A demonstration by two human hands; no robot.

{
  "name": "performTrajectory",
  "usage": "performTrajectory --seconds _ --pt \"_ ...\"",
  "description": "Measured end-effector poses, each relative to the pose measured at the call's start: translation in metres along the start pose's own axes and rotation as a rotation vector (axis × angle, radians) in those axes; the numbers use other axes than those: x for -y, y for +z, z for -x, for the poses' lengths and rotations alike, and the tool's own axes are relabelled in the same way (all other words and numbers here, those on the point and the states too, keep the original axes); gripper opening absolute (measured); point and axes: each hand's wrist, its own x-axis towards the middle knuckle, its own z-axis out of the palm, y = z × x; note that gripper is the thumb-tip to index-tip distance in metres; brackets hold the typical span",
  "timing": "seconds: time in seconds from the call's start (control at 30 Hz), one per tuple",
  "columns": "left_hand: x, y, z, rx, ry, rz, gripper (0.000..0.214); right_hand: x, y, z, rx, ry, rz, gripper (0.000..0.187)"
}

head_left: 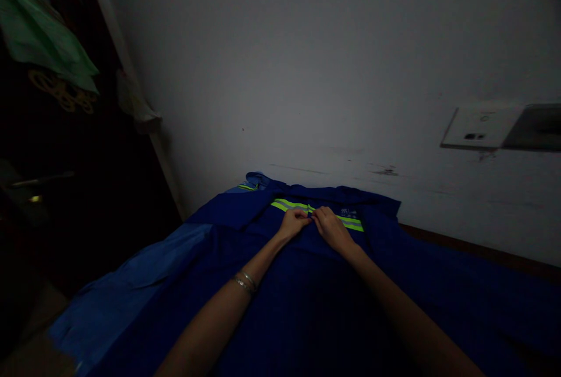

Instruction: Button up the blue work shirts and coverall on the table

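Observation:
A dark blue work jacket with yellow-green and grey reflective stripes lies spread out in front of me. My left hand pinches the cloth of its front at the middle, beside the stripe. Close against it, my right hand has its fingers pressed together on the same spot. The fingertips of both hands nearly meet there, and whatever small part they grip is hidden. Pale lettering shows on the chest just above the right hand. Two bracelets circle my left wrist.
Lighter blue cloth hangs out at the left side. Behind stands a scuffed pale wall with a socket plate at right. At left is a dark door with a handle and a green cloth hanging. The light is dim.

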Motion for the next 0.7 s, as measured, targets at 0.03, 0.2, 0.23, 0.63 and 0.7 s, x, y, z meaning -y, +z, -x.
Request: performTrajectory --seconds 0.03,0.2,0.23,0.63,0.7 --pt "-0.0011 -0.0003 0.0006 -0.001 0.008 0.000 0.010 -0.0005 -0.0005 -0.0002 -0.003 0.005 -0.012 0.014" --pt "-0.0047 -0.0022 0.0012 -0.009 0.003 0.002 0.010 -0.0041 -0.0026 -0.0014 -0.005 0.059 -0.077 0.014" --pt "-0.0048 -0.0024 0.0010 -0.008 -0.015 0.005 0.011 -0.0048 -0.0028 -0.0016 -0.008 0.068 -0.092 0.014" --pt "0.0011 -0.0008 -0.0007 -0.021 -0.083 0.078 0.021 -0.0042 0.0031 -0.0082 -0.120 0.350 -0.403 0.013" --pt "0.0021 -0.0009 -0.0011 -0.014 -0.076 0.095 0.023 -0.0038 0.0044 -0.0081 -0.141 0.387 -0.428 0.014"
